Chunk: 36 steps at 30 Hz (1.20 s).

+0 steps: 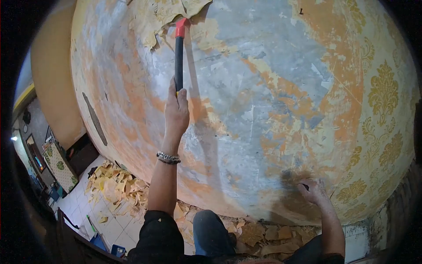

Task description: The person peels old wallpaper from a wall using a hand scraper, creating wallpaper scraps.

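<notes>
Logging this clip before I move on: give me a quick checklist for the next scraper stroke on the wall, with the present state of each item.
1. Left hand closed on the scraper handle: ok.
2. Red scraper head against the wall, at the edge of the loose wallpaper: ok.
3. Right hand braced low on the wall, apart from the scraper: ok.
4. Blade edge under the paper: cannot tell, hidden by the head.
5. Floor below free of debris: not ok, torn scraps lie piled along the wall's foot.
6. Bracelet clear of the handle: ok.
</notes>
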### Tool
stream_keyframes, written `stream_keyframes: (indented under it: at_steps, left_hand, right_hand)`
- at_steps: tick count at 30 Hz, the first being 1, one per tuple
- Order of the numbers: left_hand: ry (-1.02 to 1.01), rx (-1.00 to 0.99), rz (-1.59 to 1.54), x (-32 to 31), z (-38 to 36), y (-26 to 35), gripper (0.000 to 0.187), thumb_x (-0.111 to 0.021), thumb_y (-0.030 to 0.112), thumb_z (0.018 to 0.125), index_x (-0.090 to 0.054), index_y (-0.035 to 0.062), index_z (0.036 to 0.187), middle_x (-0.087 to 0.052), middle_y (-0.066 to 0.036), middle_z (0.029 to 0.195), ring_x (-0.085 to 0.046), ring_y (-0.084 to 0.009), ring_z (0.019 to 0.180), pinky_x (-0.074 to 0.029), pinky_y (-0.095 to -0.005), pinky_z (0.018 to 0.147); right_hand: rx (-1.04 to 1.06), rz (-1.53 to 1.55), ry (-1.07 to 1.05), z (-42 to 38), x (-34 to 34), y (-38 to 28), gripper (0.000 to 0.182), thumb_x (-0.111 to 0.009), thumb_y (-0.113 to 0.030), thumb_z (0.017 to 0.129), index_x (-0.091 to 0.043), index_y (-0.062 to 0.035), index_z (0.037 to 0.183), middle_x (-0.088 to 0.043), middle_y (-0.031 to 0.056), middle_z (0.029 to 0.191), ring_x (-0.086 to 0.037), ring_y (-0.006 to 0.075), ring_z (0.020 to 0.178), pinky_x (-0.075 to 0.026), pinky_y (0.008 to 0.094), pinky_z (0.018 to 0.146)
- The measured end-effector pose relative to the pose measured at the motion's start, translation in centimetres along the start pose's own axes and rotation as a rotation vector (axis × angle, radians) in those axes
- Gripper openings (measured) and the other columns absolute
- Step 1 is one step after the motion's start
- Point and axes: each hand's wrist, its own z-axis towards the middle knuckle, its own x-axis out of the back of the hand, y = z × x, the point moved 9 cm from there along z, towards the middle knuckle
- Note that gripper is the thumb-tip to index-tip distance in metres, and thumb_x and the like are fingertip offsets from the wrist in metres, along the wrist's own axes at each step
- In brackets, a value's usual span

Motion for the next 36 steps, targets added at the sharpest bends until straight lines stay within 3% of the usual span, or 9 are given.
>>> stream_keyframes:
  at_steps: [4, 6, 8, 18, 24, 26, 27, 29, 36]
  left_hand:
    - [0.044, -0.09, 0.129, 0.6, 2.1, 1.8, 0.048, -0.042, 0.022, 0.1, -0.032, 0.0014, 0.142, -0.057, -0.029, 0.119, -0.059, -0.0416, 0.105, -0.047, -0.0447, 0.086]
    - [0.06, -0.128, 0.104, 0.7, 3.5, 3.7, 0.048, -0.042, 0.022, 0.1, -0.033, 0.0015, 0.142, -0.058, -0.029, 0.118, -0.06, -0.0418, 0.104, -0.047, -0.0457, 0.085]
    - [0.019, 0.033, 0.128, 0.4, 3.6, 3.7, 0.047, -0.042, 0.023, 0.1, -0.034, 0.0002, 0.14, -0.057, -0.03, 0.118, -0.058, -0.0431, 0.107, -0.046, -0.0456, 0.087]
    - [0.142, -0.088, 0.236, 0.5, 6.8, 3.6, 0.049, -0.043, 0.028, 0.099, -0.034, 0.006, 0.142, -0.06, -0.031, 0.109, -0.058, -0.0456, 0.104, -0.047, -0.0483, 0.085]
    - [0.004, -0.028, 0.207, 1.6, 1.0, 4.7, 0.047, -0.04, 0.026, 0.1, -0.033, 0.0079, 0.143, -0.061, -0.031, 0.109, -0.059, -0.0454, 0.104, -0.048, -0.0492, 0.082]
    - [0.077, -0.117, 0.3, 1.8, -0.9, 3.2, 0.048, -0.04, 0.027, 0.101, -0.035, 0.0025, 0.143, -0.062, -0.023, 0.104, -0.063, -0.0246, 0.082, -0.049, -0.036, 0.069]
    - [0.073, -0.12, 0.3, 1.6, -0.8, 3.0, 0.048, -0.04, 0.027, 0.101, -0.035, 0.0025, 0.143, -0.062, -0.023, 0.104, -0.063, -0.0246, 0.082, -0.049, -0.036, 0.069]
    - [0.044, -0.015, 0.26, 1.2, -0.9, 2.7, 0.049, -0.04, 0.025, 0.1, -0.03, 0.0098, 0.145, -0.061, -0.031, 0.11, -0.06, -0.0457, 0.1, -0.049, -0.0494, 0.081]
    - [0.046, -0.03, 0.271, 0.8, 2.2, 1.8, 0.049, -0.04, 0.024, 0.1, -0.029, 0.0099, 0.146, -0.062, -0.029, 0.109, -0.061, -0.0455, 0.098, -0.05, -0.0487, 0.079]
  right_hand:
    - [-0.016, 0.003, -0.031, 0.0, -0.4, 0.3, 0.034, -0.049, -0.038, 0.091, -0.067, -0.0147, 0.109, -0.066, 0.0093, 0.111, -0.058, 0.0327, 0.106, -0.035, 0.0495, 0.097]
    - [0.009, -0.102, 0.001, 0.1, 0.0, -0.3, 0.031, -0.054, -0.035, 0.089, -0.069, -0.0145, 0.106, -0.068, 0.0097, 0.107, -0.062, 0.0336, 0.099, -0.045, 0.0462, 0.089]
    - [0.0, -0.113, -0.012, 0.1, -0.2, -0.1, 0.031, -0.054, -0.035, 0.089, -0.069, -0.0147, 0.106, -0.067, 0.0099, 0.107, -0.062, 0.0338, 0.099, -0.045, 0.0462, 0.09]
    - [-0.031, -0.042, -0.039, 0.2, -0.7, 0.5, 0.034, -0.052, -0.039, 0.089, -0.069, -0.0156, 0.107, -0.067, 0.0098, 0.107, -0.058, 0.0328, 0.107, -0.039, 0.0467, 0.095]
    - [0.012, -0.034, 0.056, -0.4, 0.9, 0.3, 0.031, -0.054, -0.036, 0.088, -0.071, -0.0141, 0.102, -0.068, 0.0099, 0.103, -0.06, 0.0332, 0.1, -0.041, 0.0456, 0.093]
    - [0.022, -0.027, 0.068, -0.5, 0.9, 0.9, 0.031, -0.054, -0.035, 0.088, -0.071, -0.014, 0.102, -0.068, 0.0101, 0.103, -0.06, 0.033, 0.1, -0.042, 0.0456, 0.092]
    - [0.03, -0.02, 0.076, -0.6, 0.9, 1.1, 0.03, -0.054, -0.035, 0.087, -0.071, -0.0139, 0.102, -0.069, 0.0104, 0.103, -0.061, 0.0327, 0.101, -0.042, 0.0457, 0.092]
    - [0.029, -0.01, 0.078, -0.6, 1.0, 0.9, 0.03, -0.055, -0.034, 0.087, -0.071, -0.0138, 0.101, -0.069, 0.0107, 0.102, -0.061, 0.0329, 0.1, -0.043, 0.0459, 0.091]
    - [0.006, -0.031, 0.054, -0.5, 1.6, -0.2, 0.03, -0.054, -0.034, 0.088, -0.072, -0.0128, 0.097, -0.069, 0.0113, 0.097, -0.063, 0.0351, 0.093, -0.047, 0.0466, 0.083]
